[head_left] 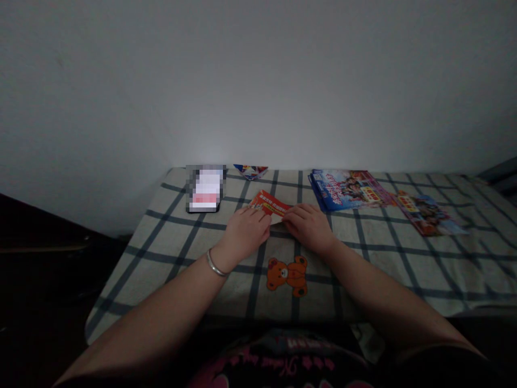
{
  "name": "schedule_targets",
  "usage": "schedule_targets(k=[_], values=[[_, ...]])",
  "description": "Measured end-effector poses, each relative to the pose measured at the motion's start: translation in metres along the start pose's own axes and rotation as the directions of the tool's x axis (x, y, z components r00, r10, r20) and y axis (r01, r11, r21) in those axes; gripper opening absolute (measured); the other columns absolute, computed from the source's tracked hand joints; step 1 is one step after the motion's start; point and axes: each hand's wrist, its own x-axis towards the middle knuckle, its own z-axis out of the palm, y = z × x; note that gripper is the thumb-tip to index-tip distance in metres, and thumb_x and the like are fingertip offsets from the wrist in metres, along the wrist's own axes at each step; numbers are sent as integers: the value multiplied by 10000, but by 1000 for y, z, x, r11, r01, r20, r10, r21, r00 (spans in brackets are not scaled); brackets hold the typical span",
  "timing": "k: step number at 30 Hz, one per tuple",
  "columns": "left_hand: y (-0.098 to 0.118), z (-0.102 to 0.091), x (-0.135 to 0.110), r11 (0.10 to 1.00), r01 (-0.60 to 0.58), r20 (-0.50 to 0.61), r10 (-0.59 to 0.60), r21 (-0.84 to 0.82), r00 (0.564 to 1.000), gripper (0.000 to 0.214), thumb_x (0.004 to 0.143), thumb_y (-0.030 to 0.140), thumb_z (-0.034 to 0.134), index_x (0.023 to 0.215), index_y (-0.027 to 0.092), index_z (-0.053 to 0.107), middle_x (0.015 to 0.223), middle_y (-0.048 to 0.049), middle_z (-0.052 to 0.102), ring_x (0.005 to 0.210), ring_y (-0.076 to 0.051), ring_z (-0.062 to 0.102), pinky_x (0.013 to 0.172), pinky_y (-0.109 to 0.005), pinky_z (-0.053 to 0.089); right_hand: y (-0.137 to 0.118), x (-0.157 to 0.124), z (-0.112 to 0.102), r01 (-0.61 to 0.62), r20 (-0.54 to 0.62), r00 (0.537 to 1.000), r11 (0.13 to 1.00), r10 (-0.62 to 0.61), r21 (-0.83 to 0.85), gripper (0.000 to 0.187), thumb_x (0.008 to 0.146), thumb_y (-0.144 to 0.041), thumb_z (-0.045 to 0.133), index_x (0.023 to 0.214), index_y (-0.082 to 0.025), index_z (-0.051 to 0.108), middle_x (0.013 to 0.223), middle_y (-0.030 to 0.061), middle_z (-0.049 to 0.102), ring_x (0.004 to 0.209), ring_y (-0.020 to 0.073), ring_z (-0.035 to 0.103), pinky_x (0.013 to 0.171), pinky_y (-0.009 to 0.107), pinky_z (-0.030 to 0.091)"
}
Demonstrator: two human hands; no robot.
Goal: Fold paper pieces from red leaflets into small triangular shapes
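Note:
In the middle of the table I have a red-orange printed sheet of paper (271, 201) with white and yellow lettering, folded, its pale underside showing at the near edge. My left hand (247, 229) is closed on its left part, fingers bent and pressed down, with a silver bangle at the wrist. Curled fingers of my right hand (310, 227) hold the sheet's right end. Both hands cover part of the paper, so its full outline is hidden.
A checked cloth (181, 269) with a printed bear covers the table, which meets a white wall (258, 81). A lit phone (205, 191) lies back left, beside a small folded paper triangle (252, 171). Stacked colourful leaflets (343, 188) and another leaflet (430, 213) lie right.

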Motion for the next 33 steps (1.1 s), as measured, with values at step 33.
schedule_targets(k=[33], values=[[-5,5,-5,949,35,-65,-58,-313,996,87,906,122,581,872,159,652,955,-55,660,886,-184,631,807,-335,553,11,-4,-1,-52,-26,998,968,60,244,175,858,-164,644,1005,-229,711,1056,53,735,1035,230,605,948,399,461]])
